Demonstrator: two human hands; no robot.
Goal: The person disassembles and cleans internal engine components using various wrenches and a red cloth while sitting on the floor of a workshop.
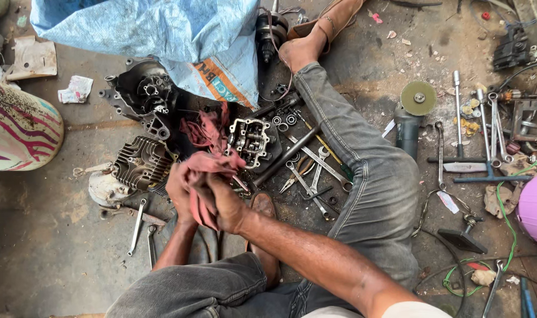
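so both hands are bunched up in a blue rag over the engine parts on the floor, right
Not quite: the rag is red, not blue. The head view shows the left hand and right hand bunched in it above the engine parts on the floor; the blue thing is a sack farther off.

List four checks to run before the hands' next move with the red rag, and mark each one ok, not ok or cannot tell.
1. Both hands on the red rag: left hand and right hand grip it. Ok.
2. Cylinder head in plain view beside the rag: ok.
3. Spanners lie apart from the hands: ok.
4. Hands wiped clean: cannot tell, rag covers the fingers.
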